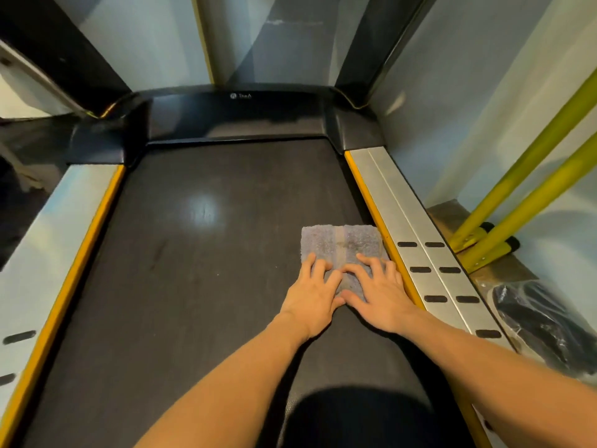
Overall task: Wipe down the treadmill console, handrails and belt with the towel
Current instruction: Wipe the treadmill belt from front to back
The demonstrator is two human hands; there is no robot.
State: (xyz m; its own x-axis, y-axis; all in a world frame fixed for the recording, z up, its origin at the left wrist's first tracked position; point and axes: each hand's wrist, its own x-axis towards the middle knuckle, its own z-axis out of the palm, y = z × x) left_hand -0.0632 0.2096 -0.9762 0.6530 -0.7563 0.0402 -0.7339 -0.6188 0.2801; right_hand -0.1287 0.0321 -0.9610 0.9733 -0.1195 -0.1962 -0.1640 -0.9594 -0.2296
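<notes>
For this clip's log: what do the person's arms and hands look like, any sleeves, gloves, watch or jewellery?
Both forearms are bare as far up as the head view shows, with no sleeve cuff visible. The left hand and right hand wear no gloves. No watch, wristband or ring can be seen on either wrist or on the fingers. Nothing marks one arm apart from the other.

One towel (342, 245) and two hands, the left hand (315, 292) and the right hand (381, 295), are seen on one belt (193, 253). Two side rails, a left rail (48, 240) and a right rail (416, 234), are counted beside the belt, and two yellow bars (529, 195) right of it.
</notes>
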